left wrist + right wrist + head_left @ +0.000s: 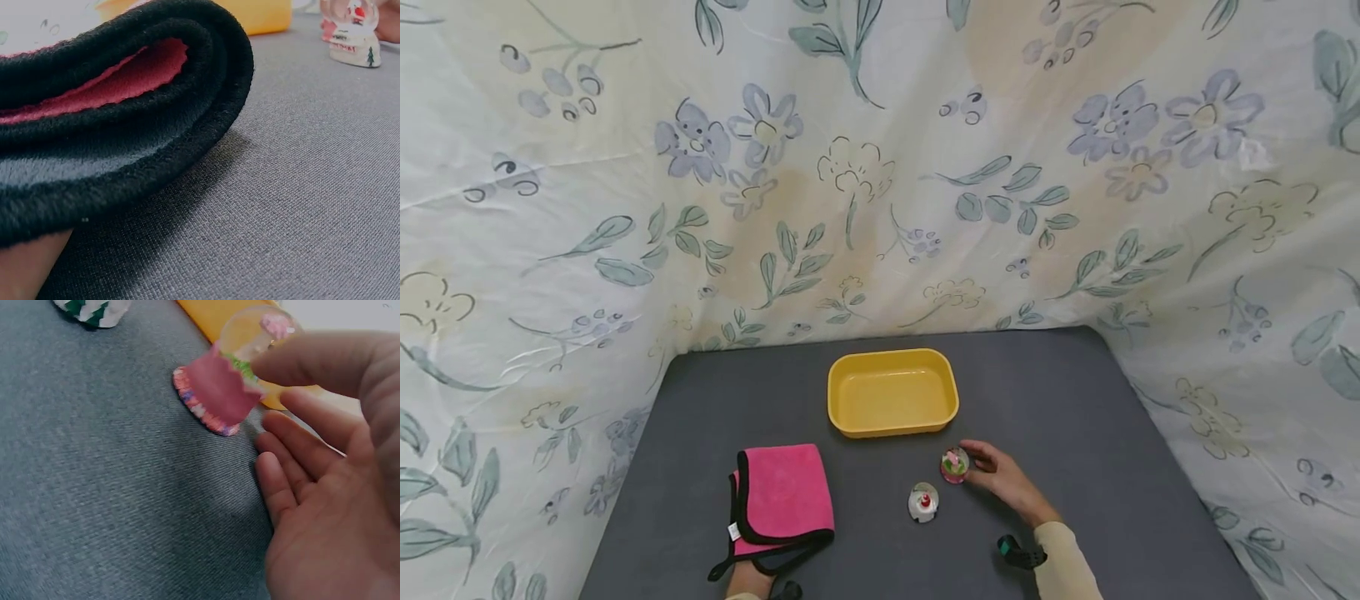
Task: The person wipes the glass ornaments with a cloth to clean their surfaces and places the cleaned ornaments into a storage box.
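A folded pink cloth point(786, 492) with black edging covers most of my left hand point(751, 577); only the wrist shows in the head view. In the left wrist view, a bit of skin point(30, 265) appears beneath the cloth's thick black fold point(206, 112), and the fingers are hidden. My right hand point(1003, 479) is at a small snow globe point(954, 465) with a pink base. In the right wrist view, the thumb point(312, 359) overlaps the clear dome, while the other fingers stay extended beside the pink base point(219, 387). A firm grip is not visible.
Nearer me stands a second snow globe point(922, 502) with a white base and a red figure inside. A yellow tray point(892, 431) sits farther back on the grey table point(1037, 400). Flower-patterned fabric point(865, 208) hangs behind and along both sides.
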Demonstrator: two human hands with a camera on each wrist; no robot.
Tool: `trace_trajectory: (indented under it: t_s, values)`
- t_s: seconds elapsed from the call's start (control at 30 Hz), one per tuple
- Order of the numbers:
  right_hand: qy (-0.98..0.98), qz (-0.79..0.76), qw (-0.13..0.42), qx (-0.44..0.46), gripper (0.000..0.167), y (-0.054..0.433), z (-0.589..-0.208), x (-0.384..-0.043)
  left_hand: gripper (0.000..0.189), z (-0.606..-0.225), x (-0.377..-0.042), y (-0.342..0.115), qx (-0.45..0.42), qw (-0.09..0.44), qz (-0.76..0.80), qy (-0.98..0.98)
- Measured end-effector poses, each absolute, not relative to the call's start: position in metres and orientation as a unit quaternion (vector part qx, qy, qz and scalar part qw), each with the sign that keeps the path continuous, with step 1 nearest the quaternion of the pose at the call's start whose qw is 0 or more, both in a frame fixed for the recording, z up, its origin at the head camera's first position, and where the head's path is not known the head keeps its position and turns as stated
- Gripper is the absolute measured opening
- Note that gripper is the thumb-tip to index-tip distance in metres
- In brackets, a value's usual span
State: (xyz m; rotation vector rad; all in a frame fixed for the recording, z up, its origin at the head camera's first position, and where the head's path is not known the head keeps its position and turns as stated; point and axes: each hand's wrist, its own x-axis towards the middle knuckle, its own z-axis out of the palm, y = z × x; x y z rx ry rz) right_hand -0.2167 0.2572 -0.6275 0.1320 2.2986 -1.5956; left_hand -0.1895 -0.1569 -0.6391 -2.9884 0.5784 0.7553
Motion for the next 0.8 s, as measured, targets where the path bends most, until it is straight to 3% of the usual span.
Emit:
trace_trajectory:
  t_s: [0.2,0.4,0.8]
  values:
    - [0.813,-0.55,0.189,0.031,0.059,0.255,-0.633,-0.217,0.049,-0.637,-0.187,-0.157,-0.943,-0.03,0.278,0.18]
    - [0.833,-0.524,0.176,0.022,0.057,0.252,-0.634,-0.22,0.049,-0.639,-0.189,-0.155,-0.943,-0.041,0.276,0.182]
    - [0.861,-0.487,0.146,0.01,0.057,0.245,-0.636,-0.227,0.053,-0.636,-0.193,-0.155,-0.949,0.0,0.257,0.182]
